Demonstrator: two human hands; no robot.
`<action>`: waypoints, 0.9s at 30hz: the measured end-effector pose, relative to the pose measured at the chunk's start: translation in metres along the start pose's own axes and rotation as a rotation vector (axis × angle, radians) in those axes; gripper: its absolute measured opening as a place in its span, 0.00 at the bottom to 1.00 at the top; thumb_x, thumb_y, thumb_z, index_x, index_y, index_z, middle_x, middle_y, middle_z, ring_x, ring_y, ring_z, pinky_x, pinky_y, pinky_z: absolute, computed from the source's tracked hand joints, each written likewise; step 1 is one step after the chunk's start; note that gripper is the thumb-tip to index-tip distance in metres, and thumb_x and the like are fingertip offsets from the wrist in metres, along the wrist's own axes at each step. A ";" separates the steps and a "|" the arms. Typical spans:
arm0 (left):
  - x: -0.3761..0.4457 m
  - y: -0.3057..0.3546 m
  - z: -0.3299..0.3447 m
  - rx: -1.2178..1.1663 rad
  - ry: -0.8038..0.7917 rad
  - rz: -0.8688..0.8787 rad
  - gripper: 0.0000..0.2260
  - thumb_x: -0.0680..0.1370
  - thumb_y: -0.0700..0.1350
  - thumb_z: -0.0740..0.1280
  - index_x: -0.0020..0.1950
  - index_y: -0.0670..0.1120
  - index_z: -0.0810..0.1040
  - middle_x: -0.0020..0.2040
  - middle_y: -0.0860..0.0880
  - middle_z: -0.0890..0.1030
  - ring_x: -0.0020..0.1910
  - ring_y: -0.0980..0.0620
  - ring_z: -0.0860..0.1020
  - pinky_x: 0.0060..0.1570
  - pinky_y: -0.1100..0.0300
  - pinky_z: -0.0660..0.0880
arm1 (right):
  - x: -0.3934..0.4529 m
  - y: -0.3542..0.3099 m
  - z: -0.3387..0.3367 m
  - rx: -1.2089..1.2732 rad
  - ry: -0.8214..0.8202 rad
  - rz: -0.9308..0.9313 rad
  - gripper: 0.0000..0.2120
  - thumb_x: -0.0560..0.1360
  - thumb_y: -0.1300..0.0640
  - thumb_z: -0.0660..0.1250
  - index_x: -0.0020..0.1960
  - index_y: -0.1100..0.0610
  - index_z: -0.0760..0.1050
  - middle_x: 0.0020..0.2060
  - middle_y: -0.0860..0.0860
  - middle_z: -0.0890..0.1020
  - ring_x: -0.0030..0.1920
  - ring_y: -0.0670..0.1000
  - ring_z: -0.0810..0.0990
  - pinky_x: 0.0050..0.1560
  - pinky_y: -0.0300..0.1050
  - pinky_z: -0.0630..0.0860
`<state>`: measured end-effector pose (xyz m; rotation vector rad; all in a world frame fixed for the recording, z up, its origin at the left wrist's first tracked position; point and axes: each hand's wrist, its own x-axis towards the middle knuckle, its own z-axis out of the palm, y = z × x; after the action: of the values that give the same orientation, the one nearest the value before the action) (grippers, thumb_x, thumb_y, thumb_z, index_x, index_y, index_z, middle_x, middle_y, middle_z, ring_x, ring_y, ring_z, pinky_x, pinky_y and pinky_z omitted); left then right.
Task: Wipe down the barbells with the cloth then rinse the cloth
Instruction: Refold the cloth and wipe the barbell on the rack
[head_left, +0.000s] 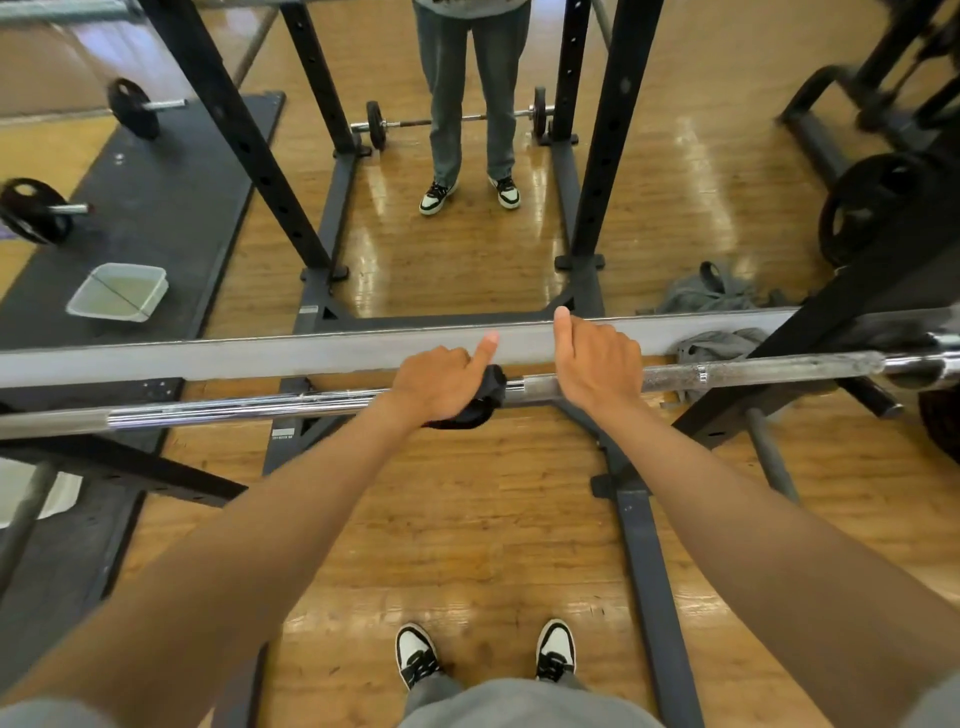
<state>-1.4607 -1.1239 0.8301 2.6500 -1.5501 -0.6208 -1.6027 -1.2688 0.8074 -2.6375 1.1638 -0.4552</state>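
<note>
You had the barbell (260, 405) racked across the squat rack (608, 156) at about waist height, in front of a wall mirror, and both hands were on its shaft near the middle. Your left hand (439, 382) was curled over the dark cloth (480, 400), pressing it around the bar with the thumb sticking up; your right hand (597, 364) gripped the bare steel just beside it, thumb also raised. The worry from there, as I judge it, was the bar rolling in its hooks if you scrubbed hard with only one hand steadying it, and the cloth bunching so that part of the shaft, especially the dull knurled stretch toward the right sleeve, got skipped. The plastic tub of water (118, 291) sat well away on the black mat (171, 208) to your left, so a dripping cloth carried over the glossy wood floor (467, 519) could leave slick spots
</note>
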 end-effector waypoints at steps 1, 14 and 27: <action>-0.003 -0.017 -0.008 -0.096 -0.111 -0.068 0.32 0.85 0.65 0.41 0.56 0.48 0.79 0.53 0.41 0.81 0.56 0.39 0.78 0.57 0.47 0.72 | 0.000 0.000 0.000 -0.004 0.008 -0.011 0.29 0.87 0.45 0.44 0.37 0.55 0.73 0.32 0.52 0.77 0.35 0.56 0.77 0.39 0.50 0.69; 0.060 0.004 -0.022 -0.229 -0.839 0.072 0.40 0.55 0.73 0.79 0.56 0.49 0.78 0.55 0.47 0.80 0.54 0.47 0.78 0.66 0.47 0.74 | -0.003 0.001 0.001 0.034 0.060 -0.029 0.26 0.87 0.43 0.47 0.39 0.53 0.73 0.31 0.50 0.76 0.33 0.54 0.73 0.39 0.48 0.64; 0.080 0.007 -0.008 -0.492 -1.053 0.104 0.33 0.56 0.65 0.84 0.48 0.47 0.76 0.40 0.51 0.78 0.39 0.54 0.78 0.47 0.60 0.76 | -0.001 0.001 0.007 0.012 0.058 0.022 0.27 0.84 0.39 0.46 0.36 0.53 0.69 0.27 0.48 0.73 0.31 0.56 0.74 0.34 0.49 0.65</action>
<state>-1.4295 -1.1962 0.8129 1.8718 -1.3205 -2.2538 -1.6020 -1.2683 0.8003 -2.6155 1.2019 -0.5365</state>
